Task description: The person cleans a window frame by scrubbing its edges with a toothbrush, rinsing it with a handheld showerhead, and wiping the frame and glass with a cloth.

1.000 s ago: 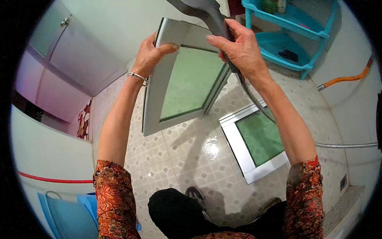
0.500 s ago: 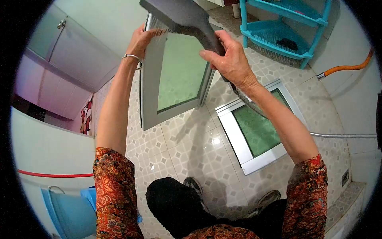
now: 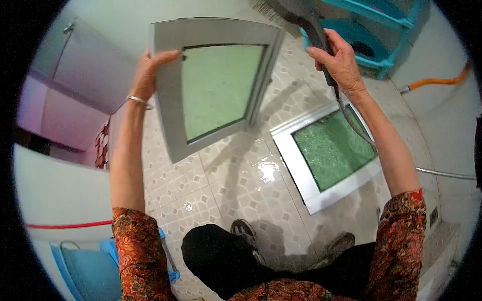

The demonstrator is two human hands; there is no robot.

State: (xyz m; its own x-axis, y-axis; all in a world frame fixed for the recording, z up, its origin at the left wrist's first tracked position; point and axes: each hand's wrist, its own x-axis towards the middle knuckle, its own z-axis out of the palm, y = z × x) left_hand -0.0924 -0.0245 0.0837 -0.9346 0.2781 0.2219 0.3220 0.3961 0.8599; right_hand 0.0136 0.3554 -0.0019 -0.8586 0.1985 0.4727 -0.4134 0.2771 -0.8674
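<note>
While the left hand [image 3: 145, 78] grips the left edge of the raised glazed panel [image 3: 221, 93], thumb over the frame face, the right hand [image 3: 342, 62] is closed around the handle of a dark shower head [image 3: 297, 14], up and right of that panel. Raised panel is roughly upright, can't tell if its lower edge touches the tiled floor [image 3: 241, 175]; second panel [image 3: 334, 150] lies flat to its right, hose [image 3: 354, 129] crossing above it.
</note>
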